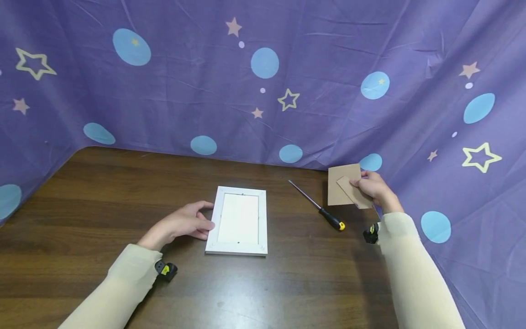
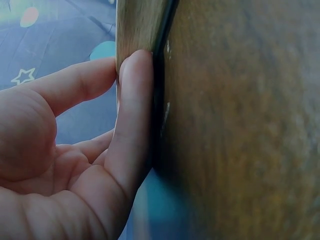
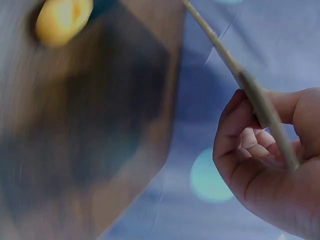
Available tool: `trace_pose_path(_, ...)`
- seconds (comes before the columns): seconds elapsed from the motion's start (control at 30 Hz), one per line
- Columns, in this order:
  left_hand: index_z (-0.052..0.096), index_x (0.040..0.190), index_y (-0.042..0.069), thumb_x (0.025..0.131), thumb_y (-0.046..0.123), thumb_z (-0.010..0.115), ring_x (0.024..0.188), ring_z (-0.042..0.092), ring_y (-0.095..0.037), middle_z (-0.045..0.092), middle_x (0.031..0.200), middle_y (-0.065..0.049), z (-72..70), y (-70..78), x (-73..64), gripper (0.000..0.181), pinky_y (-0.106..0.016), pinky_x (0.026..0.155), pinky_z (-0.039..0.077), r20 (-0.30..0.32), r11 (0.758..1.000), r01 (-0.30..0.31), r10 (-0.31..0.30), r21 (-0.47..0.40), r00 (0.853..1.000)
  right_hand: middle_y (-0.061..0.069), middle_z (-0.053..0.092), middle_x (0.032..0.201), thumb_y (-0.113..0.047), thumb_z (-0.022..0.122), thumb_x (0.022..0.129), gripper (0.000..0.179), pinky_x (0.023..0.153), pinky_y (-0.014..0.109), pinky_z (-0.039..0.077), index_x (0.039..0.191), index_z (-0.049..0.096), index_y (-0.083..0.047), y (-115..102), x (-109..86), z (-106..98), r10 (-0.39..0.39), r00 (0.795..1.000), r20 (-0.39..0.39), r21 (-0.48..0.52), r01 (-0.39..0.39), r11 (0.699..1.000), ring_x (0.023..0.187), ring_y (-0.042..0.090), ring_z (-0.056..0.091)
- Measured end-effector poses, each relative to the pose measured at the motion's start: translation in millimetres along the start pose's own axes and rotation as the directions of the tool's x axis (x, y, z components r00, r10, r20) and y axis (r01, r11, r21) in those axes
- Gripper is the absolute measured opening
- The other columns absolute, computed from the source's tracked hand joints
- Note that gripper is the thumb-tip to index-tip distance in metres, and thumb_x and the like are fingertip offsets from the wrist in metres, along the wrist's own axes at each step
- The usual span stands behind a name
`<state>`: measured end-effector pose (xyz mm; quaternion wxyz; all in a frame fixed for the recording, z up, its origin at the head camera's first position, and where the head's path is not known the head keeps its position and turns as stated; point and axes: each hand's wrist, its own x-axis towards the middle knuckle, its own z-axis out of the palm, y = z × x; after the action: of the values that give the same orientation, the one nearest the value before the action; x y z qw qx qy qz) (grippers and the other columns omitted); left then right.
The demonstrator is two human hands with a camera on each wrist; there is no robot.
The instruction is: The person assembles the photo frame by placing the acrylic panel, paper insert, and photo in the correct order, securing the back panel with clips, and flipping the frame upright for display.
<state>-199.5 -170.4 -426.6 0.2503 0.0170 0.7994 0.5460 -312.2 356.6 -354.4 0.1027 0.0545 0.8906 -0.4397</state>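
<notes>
A white picture frame (image 1: 242, 248) lies near the middle of the wooden table, with a white panel inside its border. At its left side my left hand (image 1: 186, 221) holds the edge; the left wrist view shows the fingers (image 2: 135, 100) against the frame's wooden side (image 2: 140, 30). My right hand (image 1: 371, 188) pinches a brown frame backing board (image 1: 339, 185) with a stand leg attached, above the table's far right. In the right wrist view the board (image 3: 215, 40) appears edge-on between thumb and fingers. A screwdriver (image 1: 332, 219) with a black and yellow handle lies between the frame and the board.
The wooden table (image 1: 102, 192) runs back to a purple curtain (image 1: 197, 68) with stars and blue ovals, which also hangs along the right side, close to my right arm. Small black devices are strapped to both wrists.
</notes>
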Motion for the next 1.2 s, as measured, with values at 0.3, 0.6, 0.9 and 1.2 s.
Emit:
trace_pose_path(0.3,0.031,0.161,-0.005,0.098,0.006,0.073,0.080,0.072,-0.022,0.066,0.100,-0.020,0.7,-0.6,-1.8,0.077,-0.036,0.076,0.068,0.006,1.000,-0.017,0.017,-0.023,1.000,0.012,0.065,0.102,-0.017,0.059,0.109,0.039,0.067,0.030,0.066,0.136,0.044,0.007,-50,-10.6,57,-0.108,0.993,0.056,0.173,0.097,0.980,0.075,0.013,0.071)
trace_pose_path(0.6,0.030,0.161,-0.006,0.096,0.006,0.074,0.077,0.071,-0.020,0.066,0.097,-0.019,1.6,-2.2,-2.7,0.079,-0.036,0.075,0.068,0.007,0.999,-0.036,0.036,-0.032,0.999,0.010,0.065,0.100,-0.013,0.064,0.107,0.032,0.069,0.033,0.067,0.129,0.048,0.004,-76,-31.4,107,-0.185,0.980,0.072,0.293,0.157,0.943,0.078,0.017,0.072)
trace_pose_path(0.9,0.032,0.161,-0.005,0.097,0.007,0.074,0.078,0.072,-0.021,0.066,0.099,-0.019,1.4,-2.7,-2.1,0.077,-0.036,0.075,0.068,0.003,0.999,-0.034,0.034,-0.024,0.999,0.007,0.067,0.092,-0.008,0.065,0.105,0.029,0.066,0.027,0.063,0.126,0.051,0.005,-84,-45.8,163,-0.248,0.965,0.087,0.373,0.199,0.906,0.076,0.016,0.071)
trace_pose_path(1.2,0.032,0.161,-0.005,0.097,0.006,0.074,0.077,0.071,-0.020,0.066,0.098,-0.019,1.2,-3.4,-1.4,0.077,-0.036,0.075,0.068,-0.001,0.999,-0.036,0.036,-0.036,0.999,0.006,0.064,0.093,-0.007,0.068,0.103,0.028,0.068,0.026,0.059,0.125,0.052,0.001,-84,-51.7,205,-0.250,0.961,0.119,0.400,0.184,0.898,0.080,0.016,0.068)
